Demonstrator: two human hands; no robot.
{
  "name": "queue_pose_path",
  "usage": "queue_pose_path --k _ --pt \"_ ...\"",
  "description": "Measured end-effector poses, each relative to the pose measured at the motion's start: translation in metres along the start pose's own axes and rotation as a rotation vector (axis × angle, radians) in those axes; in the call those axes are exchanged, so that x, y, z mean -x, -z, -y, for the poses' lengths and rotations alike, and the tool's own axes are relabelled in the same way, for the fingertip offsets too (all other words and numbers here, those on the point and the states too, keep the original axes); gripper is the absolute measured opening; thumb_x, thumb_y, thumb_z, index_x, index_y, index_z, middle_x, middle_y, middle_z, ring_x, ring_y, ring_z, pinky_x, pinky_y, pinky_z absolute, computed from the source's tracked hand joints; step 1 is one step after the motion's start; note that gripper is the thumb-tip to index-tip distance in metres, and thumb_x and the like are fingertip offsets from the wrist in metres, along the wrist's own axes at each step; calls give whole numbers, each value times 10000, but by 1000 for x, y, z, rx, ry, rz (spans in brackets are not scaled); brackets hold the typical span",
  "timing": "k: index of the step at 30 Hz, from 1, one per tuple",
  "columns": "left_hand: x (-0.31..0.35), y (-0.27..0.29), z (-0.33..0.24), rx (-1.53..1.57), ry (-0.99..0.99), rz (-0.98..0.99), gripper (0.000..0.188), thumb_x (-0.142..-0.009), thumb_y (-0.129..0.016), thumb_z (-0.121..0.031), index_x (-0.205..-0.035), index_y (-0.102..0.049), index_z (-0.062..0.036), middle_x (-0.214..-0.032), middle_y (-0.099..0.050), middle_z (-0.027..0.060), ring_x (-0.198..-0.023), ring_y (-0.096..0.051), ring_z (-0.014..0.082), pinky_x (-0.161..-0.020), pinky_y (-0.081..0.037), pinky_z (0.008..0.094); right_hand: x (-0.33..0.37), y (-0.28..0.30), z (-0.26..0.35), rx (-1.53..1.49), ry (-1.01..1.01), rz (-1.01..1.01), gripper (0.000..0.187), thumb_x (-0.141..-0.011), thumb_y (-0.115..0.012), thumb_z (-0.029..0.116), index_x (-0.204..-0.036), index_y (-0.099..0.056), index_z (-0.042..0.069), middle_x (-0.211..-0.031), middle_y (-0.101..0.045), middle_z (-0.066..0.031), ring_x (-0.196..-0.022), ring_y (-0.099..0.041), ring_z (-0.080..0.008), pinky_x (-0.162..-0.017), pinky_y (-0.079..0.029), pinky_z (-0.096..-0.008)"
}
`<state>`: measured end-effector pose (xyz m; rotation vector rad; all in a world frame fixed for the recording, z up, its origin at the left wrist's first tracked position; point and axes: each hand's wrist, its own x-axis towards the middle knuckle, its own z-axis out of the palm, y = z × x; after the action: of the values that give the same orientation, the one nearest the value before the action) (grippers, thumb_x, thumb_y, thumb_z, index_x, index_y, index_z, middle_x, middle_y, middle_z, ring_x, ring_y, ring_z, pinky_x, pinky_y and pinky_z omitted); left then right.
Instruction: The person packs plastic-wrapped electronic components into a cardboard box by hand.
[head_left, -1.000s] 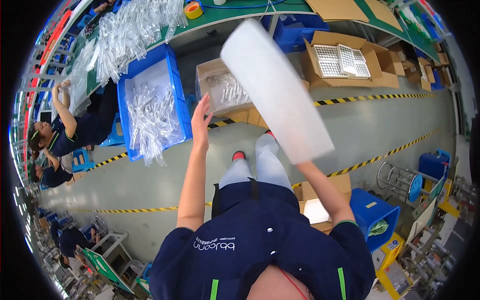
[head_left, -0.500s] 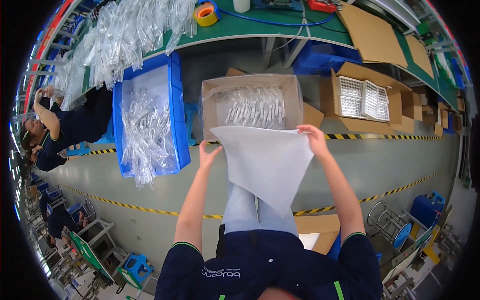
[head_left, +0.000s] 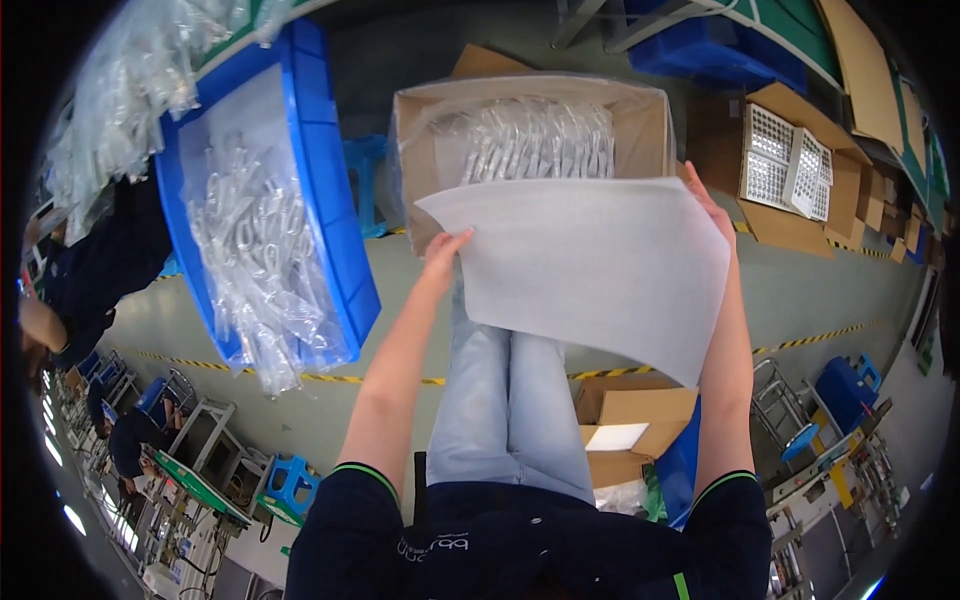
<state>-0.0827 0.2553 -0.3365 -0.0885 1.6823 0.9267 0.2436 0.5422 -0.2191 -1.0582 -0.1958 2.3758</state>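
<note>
A thin white sheet (head_left: 590, 265) is stretched between my two hands, over my thighs and the near side of an open carton. My left hand (head_left: 443, 258) pinches the sheet's left edge. At its right edge, my right hand (head_left: 710, 208) grips it, with the fingers partly hidden by the sheet. The cardboard box (head_left: 400, 150), lined with clear plastic, holds a row of clear bagged cable-like parts (head_left: 540, 140). The sheet's far edge lies across the box opening and covers its near part. The sheet's lower right corner hangs down beside my right forearm.
A blue bin (head_left: 335, 190) of loose bagged parts (head_left: 260, 250) stands on the left. More clear bags (head_left: 130, 100) lie on the bench behind it. At right, a carton (head_left: 775, 240) holds white trays (head_left: 790, 165). Another carton (head_left: 640, 400) sits by my right hip. Co-workers are at left.
My view has moved closer to the box. The sheet has been spread wider and flatter, with my right hand farther right. My left hand, apart from the sheet before, now holds its left edge.
</note>
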Motion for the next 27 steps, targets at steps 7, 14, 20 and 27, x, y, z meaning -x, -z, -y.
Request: queue_pose_path --k 7,14,20,27 --pt "-99 -8 -4 -356 -484 -395 270 -794 -616 -219 -947 -527 -15 -887 -598 140 -815 -577 242 -719 -439 350 -77 42 12 852 -108 -226 541 -786 -592 129 -1283 -382 97 -1154 -516 -75 -977 -548 -222 -883 -426 -330" --pt "-173 -43 0 -726 -413 -840 232 -840 -524 -226 -940 -473 -23 -861 -579 194 -841 -561 348 -664 -432 449 -166 76 -54 1940 621 -582 456 -705 -610 91 -1129 -464 4 -1059 -546 -158 -908 -548 -307 -791 -438 -381" --pt "-241 -45 26 -800 -676 -1069 182 -855 -492 -168 -945 -450 -16 -836 -565 154 -811 -533 326 -715 -415 426 -249 114 -112 2139 1246 -535 609 -747 -613 222 -1254 -340 25 -1253 -392 -152 -1162 -368 -290 -956 -307 -404" --pt "-289 -51 36 -745 -721 -1071 193 -856 -482 -122 -980 -423 13 -892 -552 176 -884 -504 322 -822 -362 404 -295 179 -135 2615 1085 -509 608 -857 -434 413 -1334 -253 81 -1373 -281 -69 -1270 -254 -218 -1036 -213 -414"
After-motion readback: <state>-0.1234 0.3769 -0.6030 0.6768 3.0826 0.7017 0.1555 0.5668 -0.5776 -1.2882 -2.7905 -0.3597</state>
